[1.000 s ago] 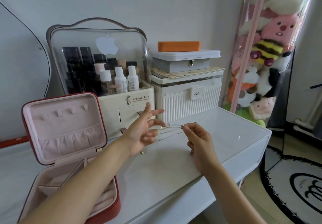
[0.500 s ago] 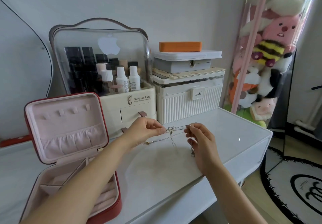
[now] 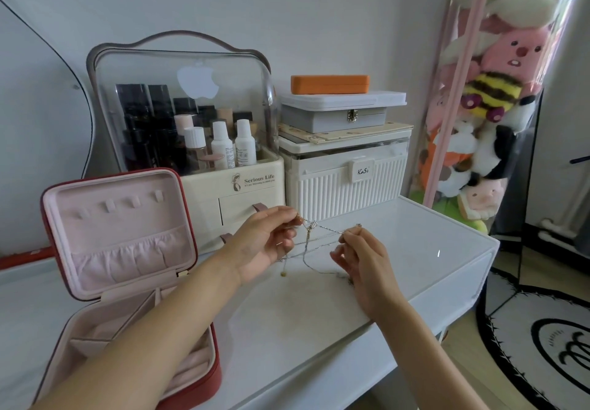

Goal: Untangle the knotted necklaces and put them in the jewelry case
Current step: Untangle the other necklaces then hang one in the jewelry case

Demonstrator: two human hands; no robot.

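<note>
Raised and drawn apart since a moment ago, left hand (image 3: 265, 243) and right hand (image 3: 367, 259) each pinch thin silvery necklaces (image 3: 314, 240), knotted near the left fingertips, dangling above the table (image 3: 415, 250) beside the open case (image 3: 121, 250).

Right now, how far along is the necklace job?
Done: the red jewelry case stands open on the white table. In hand: the left hand and right hand each pinch the tangled necklaces, stretched between them, knot still visible. Left: freeing the chains and putting them in the case; none shows inside.

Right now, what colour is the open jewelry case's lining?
Pale pink inside the red-shelled jewelry case, seen in the head view.
</note>
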